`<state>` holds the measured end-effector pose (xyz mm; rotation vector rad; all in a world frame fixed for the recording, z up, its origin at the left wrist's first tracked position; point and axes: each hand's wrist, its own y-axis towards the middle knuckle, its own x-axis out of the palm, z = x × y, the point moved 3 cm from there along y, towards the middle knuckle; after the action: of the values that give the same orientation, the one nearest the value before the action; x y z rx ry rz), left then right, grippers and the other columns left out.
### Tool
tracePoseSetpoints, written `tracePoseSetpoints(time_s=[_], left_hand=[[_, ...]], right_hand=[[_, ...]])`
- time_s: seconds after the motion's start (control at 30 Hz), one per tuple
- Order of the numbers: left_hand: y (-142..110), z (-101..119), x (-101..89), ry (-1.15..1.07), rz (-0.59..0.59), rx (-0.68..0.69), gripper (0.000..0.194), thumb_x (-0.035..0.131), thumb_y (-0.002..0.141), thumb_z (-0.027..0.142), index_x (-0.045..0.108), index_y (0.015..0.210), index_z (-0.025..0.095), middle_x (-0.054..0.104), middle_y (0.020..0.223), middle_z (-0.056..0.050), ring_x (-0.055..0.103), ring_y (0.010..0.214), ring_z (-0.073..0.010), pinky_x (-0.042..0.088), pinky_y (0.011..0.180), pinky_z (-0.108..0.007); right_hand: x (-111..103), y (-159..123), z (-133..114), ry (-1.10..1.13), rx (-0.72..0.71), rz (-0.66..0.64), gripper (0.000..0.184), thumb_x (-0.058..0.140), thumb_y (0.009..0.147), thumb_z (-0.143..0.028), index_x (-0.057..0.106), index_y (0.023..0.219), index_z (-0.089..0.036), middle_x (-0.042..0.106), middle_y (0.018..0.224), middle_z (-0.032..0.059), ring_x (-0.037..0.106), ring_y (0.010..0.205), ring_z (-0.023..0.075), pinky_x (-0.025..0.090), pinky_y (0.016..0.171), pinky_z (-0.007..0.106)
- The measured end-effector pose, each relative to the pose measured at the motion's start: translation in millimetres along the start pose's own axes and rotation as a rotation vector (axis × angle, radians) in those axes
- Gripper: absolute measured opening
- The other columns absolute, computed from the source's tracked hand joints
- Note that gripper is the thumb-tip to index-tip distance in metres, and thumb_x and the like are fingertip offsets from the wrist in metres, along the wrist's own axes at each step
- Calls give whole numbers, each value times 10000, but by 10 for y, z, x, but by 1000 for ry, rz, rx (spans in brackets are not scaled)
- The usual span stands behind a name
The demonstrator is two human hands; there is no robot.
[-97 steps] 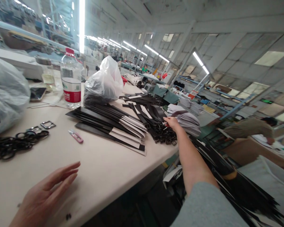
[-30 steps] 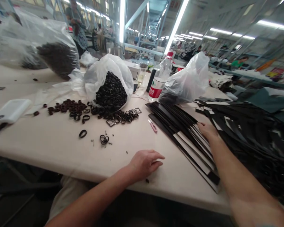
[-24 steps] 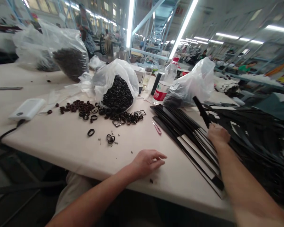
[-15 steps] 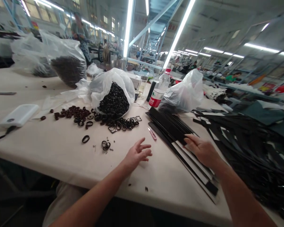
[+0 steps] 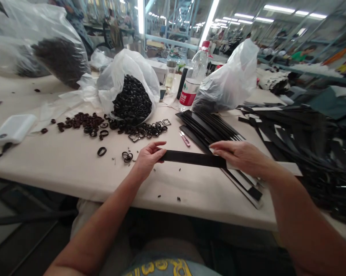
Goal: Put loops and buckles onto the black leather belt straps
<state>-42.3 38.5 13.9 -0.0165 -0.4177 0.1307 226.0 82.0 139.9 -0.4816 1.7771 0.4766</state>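
Observation:
A flat black strap (image 5: 194,158) is stretched level between my two hands, above the front of the table. My left hand (image 5: 148,157) pinches its left end between thumb and fingers. Toward the strap's right end, my right hand (image 5: 238,155) is closed on it, and a pale section shows under that hand. Behind and below lies a fanned stack of black straps (image 5: 207,126), some with white undersides. Pink-handled thread snips (image 5: 185,138) rest left of the stack. Loose black loops (image 5: 127,156) lie left of my left hand.
A plastic bag of black loops (image 5: 132,99) spills onto the table beside brown loops (image 5: 83,122) and metal buckles (image 5: 134,137). Behind the straps stand a red-capped bottle (image 5: 187,96) and another plastic bag (image 5: 227,84). More black strips (image 5: 305,153) heap at right; a white device (image 5: 13,128) sits left.
My right hand has lifted a strap off the stack and brought it leftward. My left hand, open before, now grips the strap's other end. The camera view has tilted down.

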Motion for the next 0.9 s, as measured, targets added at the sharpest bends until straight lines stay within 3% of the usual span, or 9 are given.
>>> tracePoseSetpoints(time_s=[0.1,0.23,0.37,0.53,0.67,0.83,0.9], left_hand=[[-18,-34,50,-10,19,-24,591,831,600,398,663,1104,139,621,742,6,603,653,-105,511,551,-192],[-9,-52,16,-16,38,-22,609,808,629,411,621,1145,147,612,748,14,631,701,-127,535,601,-221],[7,-54,-48,-33,66,-18,572,795,647,396,607,1125,144,608,759,18,633,711,-121,544,644,-233],[12,-52,-51,-50,75,-23,540,804,638,369,618,1099,158,621,770,19,630,727,-119,545,664,-232],[-13,-32,-22,25,-2,-13,454,797,664,435,670,995,152,670,815,-19,635,720,-126,531,672,-240],[-69,38,23,449,-75,154,272,761,702,418,709,712,151,637,653,-11,574,631,-124,458,605,-226],[-65,30,21,508,-54,157,278,730,725,420,706,658,151,635,628,-15,579,618,-128,452,587,-226]], right_hand=[[230,161,-283,-18,-179,257,330,637,866,-420,707,1127,-230,703,1167,70,651,1067,269,483,1008,456],[849,339,-631,150,-329,304,382,747,797,-437,698,1120,-237,727,1096,64,667,1019,246,469,1017,449],[1221,425,-702,290,-294,382,409,751,797,-441,679,1148,-245,742,1058,54,684,955,233,443,1040,454],[1240,410,-642,279,-319,455,440,718,810,-506,674,1142,-222,731,1101,69,671,1017,236,422,1060,442],[1188,382,-593,145,-365,383,363,567,927,-493,678,1137,-219,748,1034,59,683,945,211,417,1052,417],[1097,382,-463,-61,-338,243,422,406,1006,-427,705,801,-210,714,724,37,646,699,174,471,737,303],[1039,378,-441,-144,-301,254,361,467,982,-426,706,815,-213,712,722,43,646,704,185,470,746,313]])
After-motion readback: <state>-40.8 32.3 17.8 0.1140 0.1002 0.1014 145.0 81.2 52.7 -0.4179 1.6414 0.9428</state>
